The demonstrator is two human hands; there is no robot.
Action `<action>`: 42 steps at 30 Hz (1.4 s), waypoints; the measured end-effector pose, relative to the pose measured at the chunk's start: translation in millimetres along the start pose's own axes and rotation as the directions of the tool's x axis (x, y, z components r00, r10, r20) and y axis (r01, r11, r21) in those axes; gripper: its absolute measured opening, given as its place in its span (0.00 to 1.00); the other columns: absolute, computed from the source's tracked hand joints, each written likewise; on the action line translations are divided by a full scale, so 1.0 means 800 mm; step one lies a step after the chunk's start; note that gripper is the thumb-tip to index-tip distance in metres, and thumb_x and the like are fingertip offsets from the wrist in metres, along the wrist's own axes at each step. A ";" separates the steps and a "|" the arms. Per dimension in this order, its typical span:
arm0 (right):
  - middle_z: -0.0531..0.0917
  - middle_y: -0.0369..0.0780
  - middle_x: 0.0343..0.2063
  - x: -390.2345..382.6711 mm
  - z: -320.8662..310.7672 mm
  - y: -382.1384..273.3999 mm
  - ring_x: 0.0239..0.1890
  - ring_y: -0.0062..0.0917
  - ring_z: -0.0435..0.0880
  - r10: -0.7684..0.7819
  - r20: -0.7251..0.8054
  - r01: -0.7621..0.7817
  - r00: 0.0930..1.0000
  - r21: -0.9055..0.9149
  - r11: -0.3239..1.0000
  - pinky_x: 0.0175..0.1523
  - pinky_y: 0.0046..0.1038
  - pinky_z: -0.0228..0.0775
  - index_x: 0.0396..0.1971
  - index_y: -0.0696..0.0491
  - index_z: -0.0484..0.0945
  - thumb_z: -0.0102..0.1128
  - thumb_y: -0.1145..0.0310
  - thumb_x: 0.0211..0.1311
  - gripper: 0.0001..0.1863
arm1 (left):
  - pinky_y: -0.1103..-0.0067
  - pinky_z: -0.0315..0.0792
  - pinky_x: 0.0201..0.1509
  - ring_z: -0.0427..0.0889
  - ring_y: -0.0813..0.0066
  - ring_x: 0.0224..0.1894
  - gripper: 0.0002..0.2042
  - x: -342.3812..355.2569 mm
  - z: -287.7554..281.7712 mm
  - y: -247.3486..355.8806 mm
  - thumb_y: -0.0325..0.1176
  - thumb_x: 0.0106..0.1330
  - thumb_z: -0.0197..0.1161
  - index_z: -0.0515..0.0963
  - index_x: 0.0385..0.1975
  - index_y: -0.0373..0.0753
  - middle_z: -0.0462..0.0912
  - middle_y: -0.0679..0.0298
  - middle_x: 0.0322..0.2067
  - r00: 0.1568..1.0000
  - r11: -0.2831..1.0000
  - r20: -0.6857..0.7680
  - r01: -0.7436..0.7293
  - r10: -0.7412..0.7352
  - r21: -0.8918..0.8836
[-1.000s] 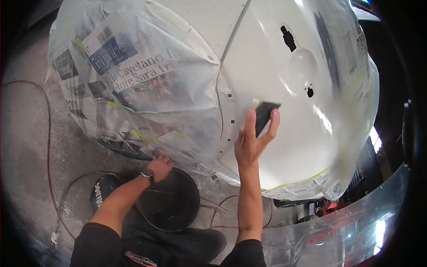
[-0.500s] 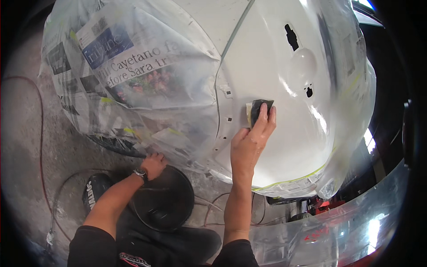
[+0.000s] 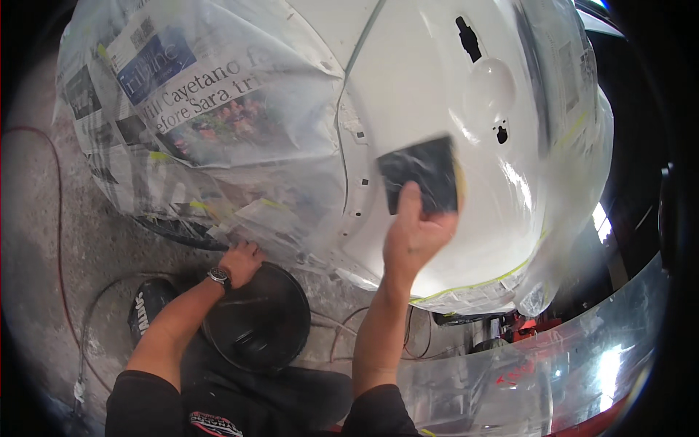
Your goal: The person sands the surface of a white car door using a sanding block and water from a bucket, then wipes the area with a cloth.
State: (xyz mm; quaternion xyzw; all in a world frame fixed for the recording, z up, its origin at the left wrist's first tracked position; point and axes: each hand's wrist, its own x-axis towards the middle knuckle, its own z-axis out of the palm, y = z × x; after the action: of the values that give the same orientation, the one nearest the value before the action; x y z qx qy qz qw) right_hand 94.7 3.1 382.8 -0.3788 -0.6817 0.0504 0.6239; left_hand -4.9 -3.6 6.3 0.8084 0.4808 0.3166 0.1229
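Observation:
My right hand grips a black sheet of sandpaper with the thumb across its dark face, the other fingers mostly hidden beneath. A pale yellowish edge shows along the sheet's right side. The sheet is held in front of a glossy white car panel; whether it touches the panel I cannot tell. My left hand, with a watch on its wrist, is curled at the far rim of a black bucket, beside the lower edge of the plastic covering.
Plastic sheeting over newspaper covers the car body to the left, with yellow-green tape along the panel's lower edge. A reddish hose lies on the concrete floor. Clear plastic spreads at lower right.
My right hand has turned the sandpaper so that its broad dark face shows; before, it was seen narrow against the panel. My left hand stays at the bucket's rim. The whole view has shifted slightly.

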 end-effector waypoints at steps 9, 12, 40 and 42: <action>0.80 0.59 0.55 0.027 0.013 -0.029 0.60 0.47 0.81 -0.108 0.313 0.012 0.944 0.292 0.956 0.68 0.44 0.72 0.63 0.70 0.61 0.43 0.83 0.56 0.30 | 0.57 0.76 0.52 0.78 0.52 0.51 0.12 -0.001 -0.001 0.003 0.34 0.64 0.61 0.80 0.46 0.40 0.77 0.56 0.46 1.000 0.999 0.013 0.017 -0.016 -0.028; 0.83 0.56 0.51 0.048 0.009 -0.034 0.55 0.39 0.85 -0.069 0.464 0.005 0.883 0.139 0.990 0.63 0.38 0.76 0.61 0.66 0.65 0.47 0.81 0.65 0.23 | 0.57 0.76 0.52 0.78 0.52 0.51 0.12 -0.002 0.000 0.000 0.34 0.64 0.61 0.80 0.46 0.40 0.77 0.56 0.46 1.000 0.999 -0.002 0.018 -0.019 -0.030; 0.85 0.43 0.25 0.093 0.085 -0.057 0.24 0.39 0.82 -0.324 0.577 0.610 0.750 -0.414 0.676 0.32 0.37 0.71 0.30 0.56 0.76 0.70 0.64 0.63 0.12 | 0.56 0.74 0.55 0.78 0.51 0.52 0.10 -0.001 0.000 0.001 0.34 0.65 0.59 0.80 0.44 0.41 0.78 0.55 0.48 0.999 0.999 0.022 0.033 -0.032 -0.040; 0.85 0.43 0.26 0.097 0.087 -0.057 0.24 0.40 0.82 -0.352 0.595 0.644 0.722 -0.394 0.656 0.32 0.37 0.72 0.30 0.55 0.76 0.69 0.65 0.63 0.12 | 0.57 0.74 0.56 0.78 0.51 0.52 0.11 -0.002 0.001 0.001 0.34 0.64 0.59 0.80 0.44 0.41 0.78 0.55 0.48 0.999 0.999 0.022 0.024 -0.023 -0.035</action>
State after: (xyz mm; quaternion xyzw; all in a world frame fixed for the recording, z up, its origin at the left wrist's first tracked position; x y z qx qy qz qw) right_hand 17.2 43.9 455.6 -0.3154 -0.8713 -0.2479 0.2827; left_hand -4.3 -5.2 5.1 0.8037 0.4834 0.3146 0.1461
